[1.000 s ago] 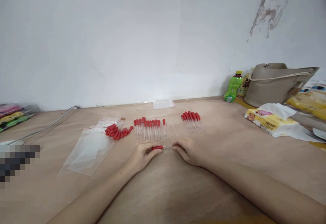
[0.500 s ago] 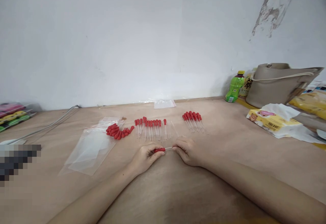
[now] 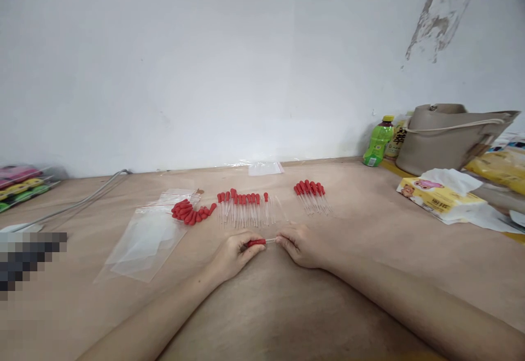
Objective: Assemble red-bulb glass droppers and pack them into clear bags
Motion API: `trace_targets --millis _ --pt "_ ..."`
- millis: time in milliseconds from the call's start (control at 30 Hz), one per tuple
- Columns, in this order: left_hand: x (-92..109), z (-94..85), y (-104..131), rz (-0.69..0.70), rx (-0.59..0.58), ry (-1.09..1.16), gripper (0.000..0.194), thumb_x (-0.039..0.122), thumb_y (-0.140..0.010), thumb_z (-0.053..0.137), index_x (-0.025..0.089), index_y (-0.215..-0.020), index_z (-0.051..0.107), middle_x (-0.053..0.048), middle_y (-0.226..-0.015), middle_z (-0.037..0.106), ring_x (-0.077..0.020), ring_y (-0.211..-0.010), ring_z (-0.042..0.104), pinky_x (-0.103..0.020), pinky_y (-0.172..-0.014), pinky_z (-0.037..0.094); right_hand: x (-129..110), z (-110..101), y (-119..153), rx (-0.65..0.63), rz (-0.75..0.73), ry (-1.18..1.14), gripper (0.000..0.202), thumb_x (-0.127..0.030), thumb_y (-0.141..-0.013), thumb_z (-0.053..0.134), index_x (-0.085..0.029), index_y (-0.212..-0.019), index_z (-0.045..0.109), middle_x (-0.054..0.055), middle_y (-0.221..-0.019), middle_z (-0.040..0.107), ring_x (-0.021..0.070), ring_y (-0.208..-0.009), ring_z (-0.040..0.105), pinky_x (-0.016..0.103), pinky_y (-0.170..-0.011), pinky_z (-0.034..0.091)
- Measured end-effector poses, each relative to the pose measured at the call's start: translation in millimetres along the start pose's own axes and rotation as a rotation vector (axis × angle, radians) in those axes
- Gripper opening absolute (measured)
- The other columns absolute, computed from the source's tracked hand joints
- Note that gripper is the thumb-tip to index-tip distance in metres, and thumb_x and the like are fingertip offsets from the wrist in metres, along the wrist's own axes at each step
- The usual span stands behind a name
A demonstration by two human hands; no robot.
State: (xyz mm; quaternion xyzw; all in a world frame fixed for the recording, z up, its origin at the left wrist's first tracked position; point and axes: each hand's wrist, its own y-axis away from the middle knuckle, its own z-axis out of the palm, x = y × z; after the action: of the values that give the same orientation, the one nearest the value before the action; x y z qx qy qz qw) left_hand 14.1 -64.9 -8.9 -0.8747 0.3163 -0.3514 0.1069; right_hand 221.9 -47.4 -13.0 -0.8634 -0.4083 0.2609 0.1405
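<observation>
Between finger and thumb, my left hand [image 3: 238,251] is closed on a red rubber bulb [image 3: 256,242]. My right hand [image 3: 298,246] pinches a thin clear dropper tube [image 3: 270,240], whose near end meets the bulb's mouth; its far end is hidden in the right hand. Beyond the hands lies a row of droppers [image 3: 245,208] with red bulbs, with a few bare clear tubes [image 3: 281,208] at its right end. A smaller group of droppers [image 3: 312,196] rests farther right. Loose red bulbs [image 3: 191,212] are heaped left of the row.
Clear zip bags [image 3: 141,243] lie at the left, and a small one [image 3: 266,169] sits by the wall. A grey cable [image 3: 94,194] crosses the left side. On the right stand a green bottle [image 3: 378,142], a beige bag [image 3: 435,139] and a tissue pack [image 3: 438,197].
The right hand has shifted very slightly left along the tube. Both hands keep their grips, and the things on the table lie as before.
</observation>
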Motion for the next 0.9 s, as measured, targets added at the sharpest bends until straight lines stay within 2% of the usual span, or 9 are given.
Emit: trace_targets --millis 267,433,500,600,700,733,800,900 --pt "-2.4 0.8 2.0 0.116 0.018 -0.093 0.017 0.026 -0.084 0.049 0.018 -0.09 0.062 -0.003 -0.081 0.064 -0.0128 -0.072 0.057 -0.024 -0.066 0.046 -6.5 -3.3 0.5 -0.122 0.132 -0.066 0.029 -0.023 -0.088 0.035 -0.016 -0.066 0.053 0.0 -0.06 0.056 0.0088 -0.053 0.046 0.02 -0.051 0.031" --pt "-1.0 -1.5 1.7 0.059 0.011 -0.052 0.016 0.026 -0.083 0.049 0.018 -0.088 0.062 -0.003 -0.082 0.062 -0.0134 -0.073 0.056 -0.025 -0.067 0.046 -11.1 -10.1 -4.5 -0.164 0.113 -0.027 0.022 -0.022 -0.083 0.044 -0.016 -0.066 0.057 0.002 -0.067 0.061 0.0104 -0.058 0.05 0.021 -0.053 0.032" --pt "-0.6 -2.1 1.6 0.034 0.023 -0.047 0.02 0.027 -0.081 0.053 0.019 -0.099 0.058 -0.004 -0.09 0.059 -0.0129 -0.072 0.055 -0.026 -0.067 0.047 -7.5 -19.5 -8.2 -0.196 0.142 -0.018 0.018 -0.022 -0.079 0.048 -0.016 -0.066 0.059 0.003 -0.067 0.061 0.0106 -0.057 0.05 0.021 -0.052 0.032" --pt "0.0 -2.1 1.3 -0.027 0.07 -0.065 0.043 0.028 -0.077 0.057 0.022 -0.118 0.044 -0.005 -0.096 0.054 -0.0119 -0.067 0.052 -0.025 -0.061 0.047 10.0 -39.2 -18.4 -0.149 0.325 0.025 0.021 -0.024 -0.078 0.048 -0.016 -0.063 0.06 0.001 -0.06 0.06 0.0104 -0.053 0.05 0.021 -0.05 0.031" --pt "0.1 -1.5 0.5 -0.038 0.055 -0.119 0.035 0.028 -0.078 0.055 0.021 -0.112 0.049 -0.003 -0.087 0.052 -0.0119 -0.065 0.05 -0.025 -0.061 0.046 37.2 -52.8 -33.7 0.024 0.57 0.175 0.028 -0.03 -0.078 0.044 -0.016 -0.058 0.059 0.002 -0.06 0.06 0.0122 -0.058 0.052 0.021 -0.053 0.033" --pt "-0.1 -1.2 0.1 -0.031 0.041 -0.134 0.03 0.027 -0.079 0.054 0.02 -0.108 0.052 -0.002 -0.084 0.052 -0.0119 -0.065 0.05 -0.025 -0.062 0.045 45.7 -53.5 -39.1 0.027 0.658 0.225 0.03 -0.031 -0.077 0.044 -0.017 -0.056 0.058 0.002 -0.059 0.06 0.0129 -0.06 0.053 0.022 -0.056 0.035" --pt "-1.0 -0.7 -0.4 -0.019 0.02 -0.147 0.024 0.027 -0.08 0.052 0.02 -0.103 0.056 -0.002 -0.08 0.051 -0.0121 -0.065 0.049 -0.025 -0.062 0.045 58.9 -48.6 -48.7 0.042 0.739 0.278 0.032 -0.032 -0.078 0.043 -0.016 -0.055 0.058 0.005 -0.061 0.06 0.0154 -0.064 0.055 0.024 -0.061 0.036" --pt "-2.6 -0.6 -0.6 -0.016 0.013 -0.135 0.022 0.029 -0.08 0.052 0.019 -0.099 0.058 -0.002 -0.078 0.052 -0.0122 -0.065 0.049 -0.024 -0.061 0.044 67.5 -32.1 -57.7 0.067 0.808 0.337 0.029 -0.03 -0.078 0.041 -0.016 -0.065 0.062 0.009 -0.073 0.062 0.0203 -0.076 0.056 0.03 -0.07 0.036"
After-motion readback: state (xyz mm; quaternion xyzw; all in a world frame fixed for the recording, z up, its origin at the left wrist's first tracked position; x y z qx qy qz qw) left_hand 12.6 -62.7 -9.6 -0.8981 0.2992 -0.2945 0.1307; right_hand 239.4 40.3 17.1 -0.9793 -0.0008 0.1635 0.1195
